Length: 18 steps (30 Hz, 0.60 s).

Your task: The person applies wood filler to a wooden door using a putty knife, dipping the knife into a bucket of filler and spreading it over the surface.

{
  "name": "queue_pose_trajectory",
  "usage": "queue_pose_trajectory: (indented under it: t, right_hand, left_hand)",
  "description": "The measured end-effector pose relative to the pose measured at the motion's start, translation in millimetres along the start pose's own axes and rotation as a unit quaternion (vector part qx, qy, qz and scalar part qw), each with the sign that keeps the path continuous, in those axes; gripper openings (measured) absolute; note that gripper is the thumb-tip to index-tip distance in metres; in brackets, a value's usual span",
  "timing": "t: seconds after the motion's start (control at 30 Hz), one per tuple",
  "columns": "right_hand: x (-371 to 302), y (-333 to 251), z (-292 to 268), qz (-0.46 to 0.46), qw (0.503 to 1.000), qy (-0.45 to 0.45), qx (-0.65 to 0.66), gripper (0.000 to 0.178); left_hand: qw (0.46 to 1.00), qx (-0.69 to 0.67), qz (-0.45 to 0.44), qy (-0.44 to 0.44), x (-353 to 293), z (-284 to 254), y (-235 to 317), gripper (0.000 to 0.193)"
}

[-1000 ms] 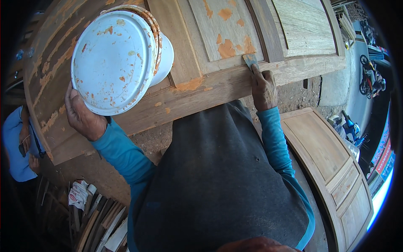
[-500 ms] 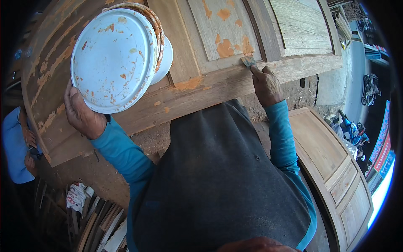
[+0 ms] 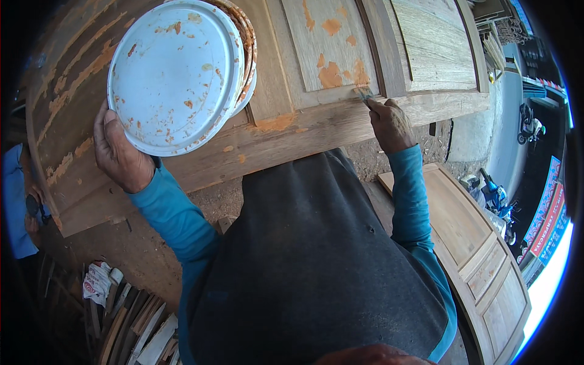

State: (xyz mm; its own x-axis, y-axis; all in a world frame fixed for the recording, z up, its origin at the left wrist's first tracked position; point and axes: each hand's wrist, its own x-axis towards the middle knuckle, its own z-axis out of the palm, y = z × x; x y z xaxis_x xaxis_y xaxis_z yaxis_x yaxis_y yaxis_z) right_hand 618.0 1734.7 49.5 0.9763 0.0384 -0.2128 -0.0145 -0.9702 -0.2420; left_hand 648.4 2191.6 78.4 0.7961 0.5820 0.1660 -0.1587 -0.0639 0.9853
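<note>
Left hand point(image 3: 120, 153) gripping white lid point(image 3: 175, 73) by its rim, right hand point(image 3: 389, 125) pinching small scraper point(image 3: 364, 93), pressing it against wooden door point(image 3: 316, 131), orange filler patches point(image 3: 331, 74) showing

Round lid point(image 3: 173, 76): white plastic, smooth, flecked with orange filler. Door point(image 3: 316, 121): bare matt wood, visible grain, orange putty patches. Second door point(image 3: 468, 231), at 4 o'clock: pale unfinished wood. Sleeves point(image 3: 176, 213): blue cloth. Ground point(image 3: 140, 255): rough dirt.

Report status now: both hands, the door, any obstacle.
Left hand holds white lid. Right hand presses small scraper on wooden door, orange filler patches showing. No obstacle seen.
</note>
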Motion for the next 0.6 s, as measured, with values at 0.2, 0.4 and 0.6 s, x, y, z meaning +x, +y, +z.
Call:
queue_pose_trajectory:
  t: [0.2, 0.4, 0.6]
  right_hand:
    - [2.1, 9.6, -1.2, -0.07, 0.997, 0.014, 0.004, 0.027]
    - [-0.1, -2.7, 10.5, -0.067, 0.995, 0.064, -0.041, 0.029]
    - [2.9, 3.6, 6.9, -0.042, 0.997, 0.039, -0.043, 0.028]
  left_hand:
    - [1.0, 0.009, 0.015, -0.01, -1.8, 14.2, 14.0, 0.049]
    - [1.0, 0.019, 0.011, -0.021, -2.5, 24.3, 16.6, 0.053]
    - [1.0, 0.021, 0.0, -0.022, -1.0, 26.8, 18.1, 0.055]
